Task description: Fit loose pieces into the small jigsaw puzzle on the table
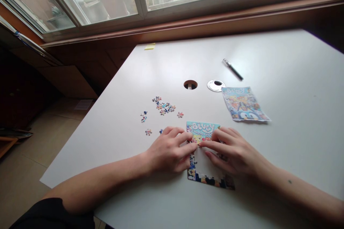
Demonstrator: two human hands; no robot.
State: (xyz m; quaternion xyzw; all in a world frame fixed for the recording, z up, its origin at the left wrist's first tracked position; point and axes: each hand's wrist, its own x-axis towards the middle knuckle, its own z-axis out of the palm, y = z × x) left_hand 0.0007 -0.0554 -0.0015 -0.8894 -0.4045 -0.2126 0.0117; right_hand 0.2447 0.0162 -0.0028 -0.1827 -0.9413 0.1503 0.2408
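Observation:
A partly assembled jigsaw puzzle (204, 127) lies flat on the white table, its top rows and border in place around a bare middle. Over its left edge rests my left hand (173, 149), fingers stretched and the index fingertip touching the pieces. From the right side my right hand (233, 149) reaches across, thumb apart from the fingers. Its index fingertip presses near the lower edge of the filled top rows, close to the left fingertip. Whether a small piece sits under the fingertips is hidden. Several loose puzzle pieces (166, 107) lie beyond my left hand.
A printed reference sheet (242, 103) with the puzzle picture lies to the right. Behind it are a black pen (233, 69) and a round metal cover (215, 86), beside a cable hole (190, 85). A yellow sticky note (149, 46) is at the far edge, below the window.

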